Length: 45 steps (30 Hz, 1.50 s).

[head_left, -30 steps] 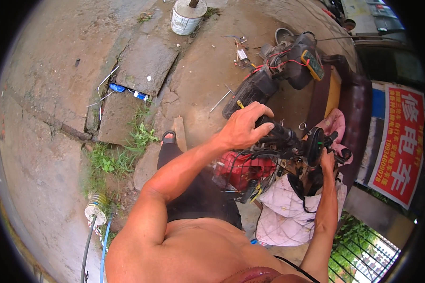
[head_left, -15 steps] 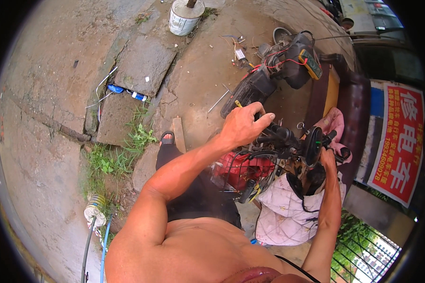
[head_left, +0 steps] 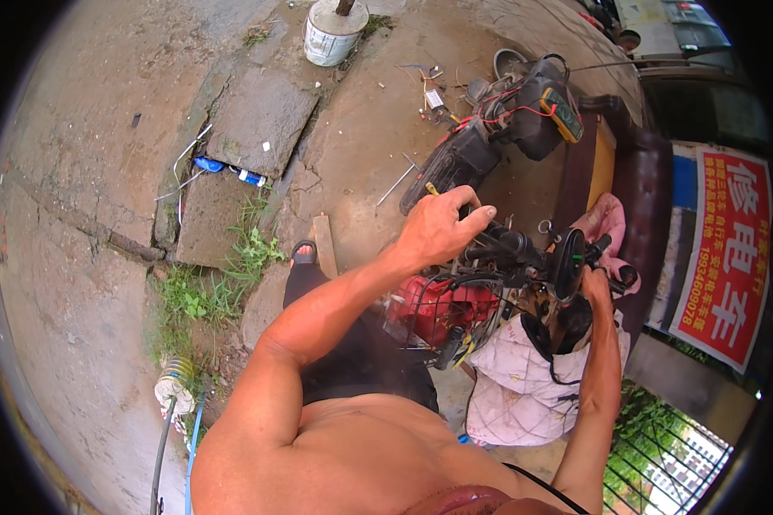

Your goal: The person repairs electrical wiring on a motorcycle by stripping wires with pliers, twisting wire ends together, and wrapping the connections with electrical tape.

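An electric scooter stands in front of me, its dark handlebar (head_left: 515,247) crossing the middle right of the head view. My left hand (head_left: 442,225) is closed over the handlebar's left grip, thumb stretched along it. A small yellow-tipped piece (head_left: 431,188) shows beside its knuckles. My right hand (head_left: 594,285) is closed at the bar's right side, next to a black round mirror-like part (head_left: 568,264); what its fingers hold is hidden. Below hangs a pale quilted cover (head_left: 520,382). A wire basket (head_left: 421,319) with red cloth (head_left: 451,307) sits under my left forearm.
Beyond the bar lie a black scooter body (head_left: 459,159) with loose wires and a yellow multimeter (head_left: 562,116). A dark sofa (head_left: 648,197) and a red sign (head_left: 723,257) stand at right. Farther off are a white bucket (head_left: 333,39), broken slabs (head_left: 262,120) and weeds (head_left: 193,296).
Both hands keep their places on the handlebar. The view has shifted very slightly; nothing else has visibly moved.
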Available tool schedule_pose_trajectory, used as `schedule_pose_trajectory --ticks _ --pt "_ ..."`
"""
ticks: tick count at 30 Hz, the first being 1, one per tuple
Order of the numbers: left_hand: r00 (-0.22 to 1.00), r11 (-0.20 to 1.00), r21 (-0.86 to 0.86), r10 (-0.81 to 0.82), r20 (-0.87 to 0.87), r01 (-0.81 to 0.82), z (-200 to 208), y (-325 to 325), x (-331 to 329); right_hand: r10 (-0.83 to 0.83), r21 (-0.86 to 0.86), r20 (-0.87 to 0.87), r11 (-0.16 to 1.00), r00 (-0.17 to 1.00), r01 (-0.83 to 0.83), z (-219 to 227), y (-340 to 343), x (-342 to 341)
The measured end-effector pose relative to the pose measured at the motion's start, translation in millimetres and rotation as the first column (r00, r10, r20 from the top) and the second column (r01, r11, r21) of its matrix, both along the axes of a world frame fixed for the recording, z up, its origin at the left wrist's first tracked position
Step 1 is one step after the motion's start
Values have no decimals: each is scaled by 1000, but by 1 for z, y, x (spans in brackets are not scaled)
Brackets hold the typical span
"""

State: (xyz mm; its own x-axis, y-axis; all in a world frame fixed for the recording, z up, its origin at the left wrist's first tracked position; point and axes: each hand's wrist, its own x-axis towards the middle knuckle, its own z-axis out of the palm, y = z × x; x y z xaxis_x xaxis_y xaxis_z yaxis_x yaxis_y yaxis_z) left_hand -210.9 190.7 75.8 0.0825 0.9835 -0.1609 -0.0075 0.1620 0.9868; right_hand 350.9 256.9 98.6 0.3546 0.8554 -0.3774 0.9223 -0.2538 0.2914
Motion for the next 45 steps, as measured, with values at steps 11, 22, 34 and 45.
schedule_pose_trajectory --ticks 11,22,34,45 --pt "1000 981 192 10 15 -12 -6 -3 0 -80 31 -22 996 997 80 15 -1 -38" --pt "974 854 501 -211 83 142 -17 -3 -16 -75 46 4 996 997 75 15 -1 -39" --pt "972 840 525 -218 93 138 -19 -1 -15 -142 61 -2 988 990 142 17 -3 -44" --pt "972 855 498 -217 88 146 -13 -3 -15 -153 44 -39 987 987 155 19 -2 -43"
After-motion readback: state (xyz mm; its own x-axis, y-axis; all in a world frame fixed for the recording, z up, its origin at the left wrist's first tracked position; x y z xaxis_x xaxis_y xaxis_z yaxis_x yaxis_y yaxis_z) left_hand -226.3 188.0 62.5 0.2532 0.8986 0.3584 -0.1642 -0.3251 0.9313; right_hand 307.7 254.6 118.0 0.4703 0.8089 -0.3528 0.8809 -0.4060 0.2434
